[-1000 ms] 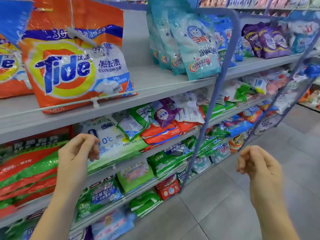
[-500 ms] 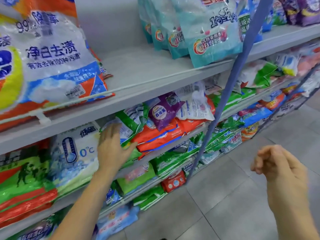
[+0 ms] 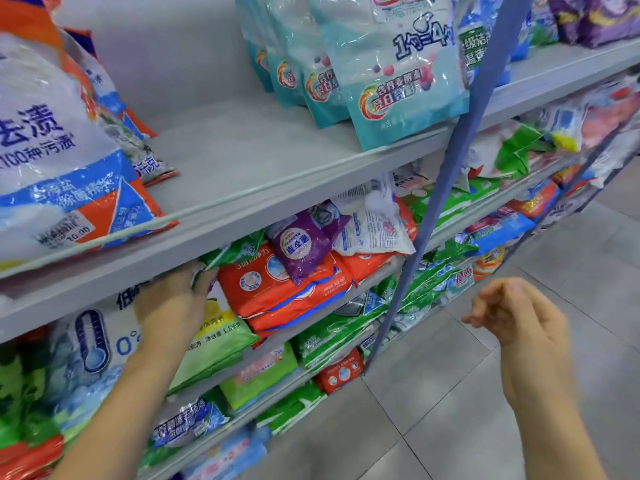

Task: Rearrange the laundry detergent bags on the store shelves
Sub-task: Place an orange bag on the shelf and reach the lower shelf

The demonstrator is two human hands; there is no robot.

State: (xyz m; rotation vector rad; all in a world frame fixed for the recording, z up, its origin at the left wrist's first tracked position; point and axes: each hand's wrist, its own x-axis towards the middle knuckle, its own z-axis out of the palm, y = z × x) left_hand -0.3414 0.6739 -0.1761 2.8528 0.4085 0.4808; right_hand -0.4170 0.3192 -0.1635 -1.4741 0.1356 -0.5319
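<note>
left hand risen to green bag | grip seemingly pinching its edge | right hand slack, empty

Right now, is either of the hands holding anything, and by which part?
The left hand seems to grip the green bag by its top edge. The right hand holds nothing.
</note>
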